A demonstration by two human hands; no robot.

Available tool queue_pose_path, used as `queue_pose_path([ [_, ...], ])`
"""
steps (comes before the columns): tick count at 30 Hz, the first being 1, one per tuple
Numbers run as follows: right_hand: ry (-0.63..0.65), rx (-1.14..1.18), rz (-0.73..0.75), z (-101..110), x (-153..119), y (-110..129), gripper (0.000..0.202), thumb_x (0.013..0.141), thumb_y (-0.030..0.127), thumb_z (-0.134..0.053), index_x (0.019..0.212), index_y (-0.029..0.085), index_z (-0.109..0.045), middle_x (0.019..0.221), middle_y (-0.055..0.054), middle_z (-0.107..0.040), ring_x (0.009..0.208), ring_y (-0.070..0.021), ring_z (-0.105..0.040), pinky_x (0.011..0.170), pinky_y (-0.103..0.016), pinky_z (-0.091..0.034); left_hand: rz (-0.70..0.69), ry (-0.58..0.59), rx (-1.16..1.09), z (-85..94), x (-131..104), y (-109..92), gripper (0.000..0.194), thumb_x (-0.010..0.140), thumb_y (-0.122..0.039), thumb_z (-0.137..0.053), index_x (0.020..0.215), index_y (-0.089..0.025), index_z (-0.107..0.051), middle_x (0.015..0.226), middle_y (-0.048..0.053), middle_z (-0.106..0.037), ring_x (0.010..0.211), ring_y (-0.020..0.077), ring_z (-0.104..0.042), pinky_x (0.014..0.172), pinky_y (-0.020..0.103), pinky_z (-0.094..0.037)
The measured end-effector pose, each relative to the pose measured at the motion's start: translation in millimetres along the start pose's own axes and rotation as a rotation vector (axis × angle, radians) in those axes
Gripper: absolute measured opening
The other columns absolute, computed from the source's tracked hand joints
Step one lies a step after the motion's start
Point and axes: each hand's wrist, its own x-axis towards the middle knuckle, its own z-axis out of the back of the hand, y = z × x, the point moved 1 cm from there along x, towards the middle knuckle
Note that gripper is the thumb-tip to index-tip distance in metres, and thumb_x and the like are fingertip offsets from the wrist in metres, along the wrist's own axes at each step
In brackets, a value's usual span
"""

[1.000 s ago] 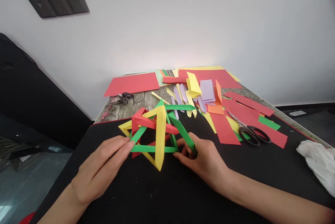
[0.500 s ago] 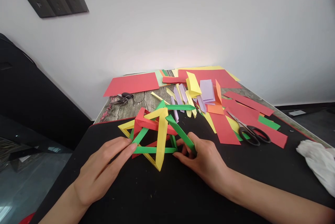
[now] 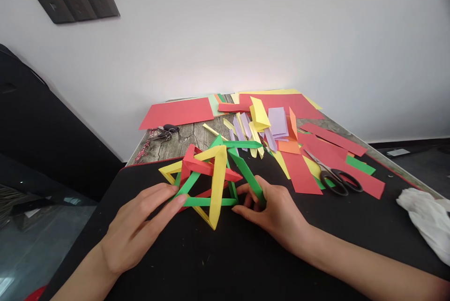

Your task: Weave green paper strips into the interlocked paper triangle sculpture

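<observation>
A paper model point(image 3: 211, 174) of interlocked green, yellow and red folded-strip triangles stands on a black mat point(image 3: 225, 254). My left hand point(image 3: 140, 228) lies flat beside it, fingertips touching the lower left green corner. My right hand point(image 3: 272, 209) pinches the green strip at the model's right corner between thumb and fingers.
Behind the model lie red sheets point(image 3: 177, 112), yellow, purple, orange and green paper strips point(image 3: 260, 125) and black-handled scissors point(image 3: 333, 180). A second small pair of scissors point(image 3: 164, 133) lies on the wooden tabletop. A crumpled white cloth point(image 3: 427, 221) sits at the right edge.
The model has shifted and tilted slightly under my fingers. My left fingertips have slid a little along the green base; the right hand stays on the green corner.
</observation>
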Motion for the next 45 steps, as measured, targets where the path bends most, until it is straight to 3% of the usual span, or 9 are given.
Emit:
queue_pose_path([
  [7, 0.020, 0.112, -0.098, 3.5, 2.8, -2.6, 0.023, 0.068, 0.033, -0.074, 0.081, 0.021, -0.060, 0.061, 0.003, -0.060, 0.052, -0.0134, -0.055, 0.050, -0.025, -0.045, -0.063, -0.006, 0.059, 4.5, 5.4, -0.6, 0.054, 0.081, 0.006, -0.062, 0.129, -0.017, -0.056, 0.117, 0.007, -0.063, 0.109, 0.0200, -0.063, 0.093, 0.029, -0.055],
  [29, 0.016, 0.142, -0.074, -0.9, 4.0, -6.0, 0.029, 0.069, 0.033, -0.070, 0.068, 0.024, -0.043, 0.076, -0.001, -0.068, 0.058, -0.0147, -0.058, 0.053, -0.027, -0.044, -0.099, -0.038, 0.044, 5.1, 7.0, 0.2, 0.038, 0.083, 0.004, -0.059, 0.116, -0.013, -0.063, 0.110, 0.007, -0.066, 0.104, 0.0183, -0.065, 0.090, 0.027, -0.056],
  [36, 0.017, 0.112, -0.091, 0.4, 4.2, -4.5, 0.021, 0.070, 0.034, -0.071, 0.078, 0.022, -0.055, 0.061, 0.004, -0.060, 0.052, -0.0136, -0.054, 0.052, -0.026, -0.043, -0.083, -0.037, 0.062, 3.5, 4.9, 0.4, 0.044, 0.082, 0.006, -0.059, 0.120, -0.015, -0.062, 0.111, 0.007, -0.066, 0.105, 0.0192, -0.065, 0.091, 0.029, -0.056],
  [41, 0.012, 0.145, -0.059, 0.4, 3.5, -4.9, 0.035, 0.071, 0.034, -0.070, 0.066, 0.024, -0.038, 0.079, -0.002, -0.070, 0.057, -0.0133, -0.057, 0.053, -0.026, -0.045, -0.084, -0.072, 0.047, 2.1, 3.1, 3.7, 0.049, 0.083, 0.005, -0.058, 0.127, -0.016, -0.059, 0.113, 0.008, -0.065, 0.103, 0.0208, -0.066, 0.088, 0.031, -0.057],
  [45, 0.015, 0.124, -0.046, 0.4, 2.5, -5.1, 0.039, 0.073, 0.035, -0.070, 0.066, 0.024, -0.033, 0.082, -0.003, -0.073, 0.057, -0.0141, -0.058, 0.053, -0.027, -0.047, -0.114, -0.091, 0.035, 2.1, 3.6, 6.0, 0.051, 0.081, 0.006, -0.059, 0.128, -0.013, -0.058, 0.114, 0.011, -0.065, 0.103, 0.0229, -0.066, 0.086, 0.032, -0.058],
])
